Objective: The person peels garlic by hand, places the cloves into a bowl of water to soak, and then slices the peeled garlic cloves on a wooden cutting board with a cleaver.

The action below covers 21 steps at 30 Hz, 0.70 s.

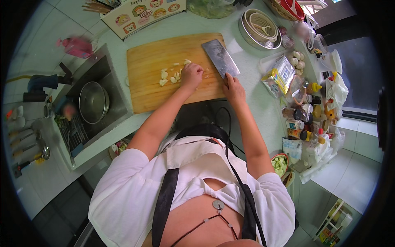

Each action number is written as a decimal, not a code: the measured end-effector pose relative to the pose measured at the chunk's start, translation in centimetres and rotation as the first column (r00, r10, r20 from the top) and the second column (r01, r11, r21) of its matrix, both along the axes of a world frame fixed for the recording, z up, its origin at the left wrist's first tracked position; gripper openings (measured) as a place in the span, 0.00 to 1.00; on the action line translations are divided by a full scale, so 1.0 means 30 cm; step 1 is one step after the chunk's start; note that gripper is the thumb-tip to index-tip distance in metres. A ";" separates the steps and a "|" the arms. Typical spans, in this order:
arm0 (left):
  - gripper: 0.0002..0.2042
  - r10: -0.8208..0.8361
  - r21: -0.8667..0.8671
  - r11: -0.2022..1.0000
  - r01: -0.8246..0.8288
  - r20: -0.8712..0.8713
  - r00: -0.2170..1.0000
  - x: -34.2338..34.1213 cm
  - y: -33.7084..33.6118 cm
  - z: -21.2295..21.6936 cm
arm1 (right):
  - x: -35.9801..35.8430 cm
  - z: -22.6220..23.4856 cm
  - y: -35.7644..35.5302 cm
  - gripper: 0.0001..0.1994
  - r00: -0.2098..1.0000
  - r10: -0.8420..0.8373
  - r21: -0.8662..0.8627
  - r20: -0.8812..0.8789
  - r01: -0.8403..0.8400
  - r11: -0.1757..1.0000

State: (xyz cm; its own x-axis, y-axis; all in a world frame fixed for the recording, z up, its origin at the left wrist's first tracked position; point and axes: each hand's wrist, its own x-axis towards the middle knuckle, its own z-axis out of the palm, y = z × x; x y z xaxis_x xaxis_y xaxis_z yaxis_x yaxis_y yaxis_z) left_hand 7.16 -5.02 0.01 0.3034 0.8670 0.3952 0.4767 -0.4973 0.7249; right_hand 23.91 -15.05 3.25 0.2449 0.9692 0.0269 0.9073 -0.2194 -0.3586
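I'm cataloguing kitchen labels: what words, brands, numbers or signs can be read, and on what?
Cream box: lettering at the top edge; printed words aren't copied here.
Yellow-white packet: print too small to read.
Jars: labels too small or blurred.
Cleaver: no marking I can make out.

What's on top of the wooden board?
Garlic cloves lie on the board, with the left hand among them. The cleaver, held by the right hand, extends over the board's right edge. Anything under the left hand or the cleaver is covered.
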 end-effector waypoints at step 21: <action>0.05 -0.088 -0.287 0.953 0.098 0.048 0.995 -0.296 -0.011 0.101 | -0.349 0.103 0.206 0.09 0.768 0.123 0.086 -0.629 -0.088 0.992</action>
